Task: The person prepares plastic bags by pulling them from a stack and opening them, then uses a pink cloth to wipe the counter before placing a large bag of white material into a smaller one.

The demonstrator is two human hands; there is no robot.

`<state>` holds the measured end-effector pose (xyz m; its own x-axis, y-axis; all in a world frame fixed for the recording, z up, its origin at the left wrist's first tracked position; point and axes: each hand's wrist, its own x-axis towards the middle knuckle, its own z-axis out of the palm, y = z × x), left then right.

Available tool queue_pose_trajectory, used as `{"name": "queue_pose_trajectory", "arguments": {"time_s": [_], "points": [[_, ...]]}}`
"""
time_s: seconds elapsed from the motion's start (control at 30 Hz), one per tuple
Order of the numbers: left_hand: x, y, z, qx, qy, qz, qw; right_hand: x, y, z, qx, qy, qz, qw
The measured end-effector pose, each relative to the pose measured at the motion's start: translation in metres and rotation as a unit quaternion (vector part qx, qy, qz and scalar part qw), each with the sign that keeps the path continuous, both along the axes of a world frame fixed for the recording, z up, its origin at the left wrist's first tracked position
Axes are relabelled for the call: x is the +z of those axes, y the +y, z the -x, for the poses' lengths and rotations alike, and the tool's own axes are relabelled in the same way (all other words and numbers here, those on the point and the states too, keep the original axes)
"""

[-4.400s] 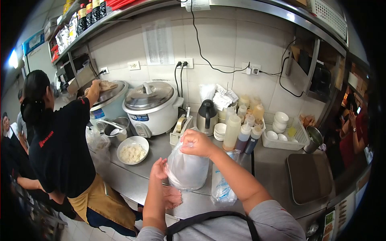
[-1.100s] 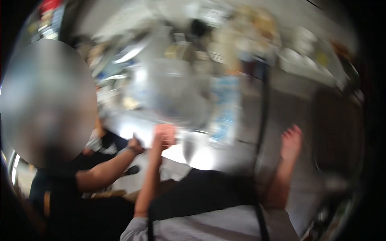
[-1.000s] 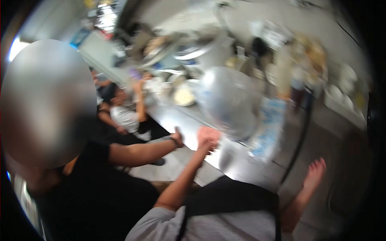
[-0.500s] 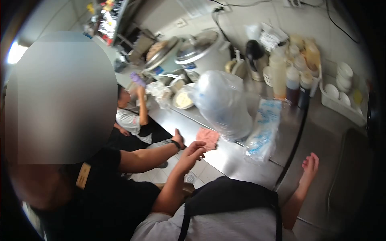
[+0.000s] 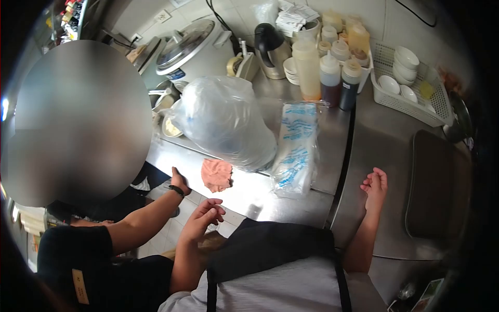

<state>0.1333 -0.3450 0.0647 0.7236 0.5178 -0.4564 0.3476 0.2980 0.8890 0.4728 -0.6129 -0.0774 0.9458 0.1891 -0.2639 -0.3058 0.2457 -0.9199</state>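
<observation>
My left hand (image 5: 204, 217) is raised at the counter's front edge, just below a crumpled pink cloth (image 5: 217, 174); its fingers are loosely curled but apart, and it holds nothing. On the right, my right hand (image 5: 375, 188) hovers above the metal counter (image 5: 325, 210), fingers slightly bent and apart, also holding nothing. Between and beyond my hands lie a large clear plastic bag (image 5: 223, 119) with hidden contents and a flat clear packet with blue print (image 5: 296, 148). A co-worker's hand (image 5: 179, 182), with a black band at the wrist, reaches to the counter edge left of the cloth.
A co-worker in black (image 5: 104, 260) stands close on my left. Along the back are a large cooker (image 5: 195, 52), a kettle (image 5: 271, 52), squeeze bottles (image 5: 329, 78) and a white basket (image 5: 410, 101) of small bowls. A dark board (image 5: 437, 184) lies at the right.
The view has turned right, so the counter items appear further left. The person in the light shirt at the far left is now mostly hidden. Both my hands remain empty.
</observation>
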Motion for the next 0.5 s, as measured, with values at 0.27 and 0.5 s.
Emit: {"name": "queue_pose_trajectory", "arguments": {"time_s": [0.27, 0.5], "points": [[0.004, 0.002, -0.008, -0.049, 0.030, -0.042, 0.997, -0.005, -0.003, -0.001, 0.000, 0.001, -0.015, 1.000], [0.031, 0.029, 0.006, -0.103, 0.056, -0.065, 0.991, -0.007, -0.004, -0.002, 0.005, -0.012, -0.004, 1.000]]}}
